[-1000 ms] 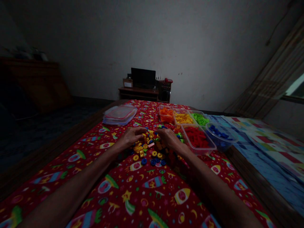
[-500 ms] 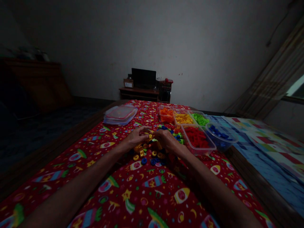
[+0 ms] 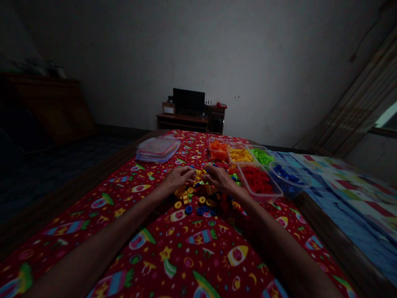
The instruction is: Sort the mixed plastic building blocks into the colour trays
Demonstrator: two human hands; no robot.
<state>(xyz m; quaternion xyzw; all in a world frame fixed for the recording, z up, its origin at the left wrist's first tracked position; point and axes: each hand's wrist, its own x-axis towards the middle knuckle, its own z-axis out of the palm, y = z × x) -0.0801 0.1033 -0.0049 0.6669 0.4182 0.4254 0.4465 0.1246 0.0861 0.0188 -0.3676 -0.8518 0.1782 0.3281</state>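
My left hand (image 3: 180,179) is over the left side of a mixed heap of toy building bricks, its fingers curled in towards the thumb. Opposite it, my right hand (image 3: 218,177) also has bent fingers drawn together above the heap. What either hand pinches, if anything, is too small and dark to make out. Between the hands lie yellow bricks (image 3: 198,178). Closer to me are a yellow two-holed piece (image 3: 185,198), a yellow ring (image 3: 178,205) and blue rings (image 3: 189,210). Part of the heap is hidden behind my right hand.
Right of the heap stand clear tubs of red bricks (image 3: 257,179), blue bricks (image 3: 287,174), yellow pieces (image 3: 241,155), orange pieces (image 3: 218,145) and green pieces (image 3: 262,156). Stacked lids (image 3: 157,149) lie at the back left on the red patterned cloth (image 3: 136,223).
My hands have drawn slightly apart above the heap, and more yellow bricks show between them. The tubs and lids stay where they were.
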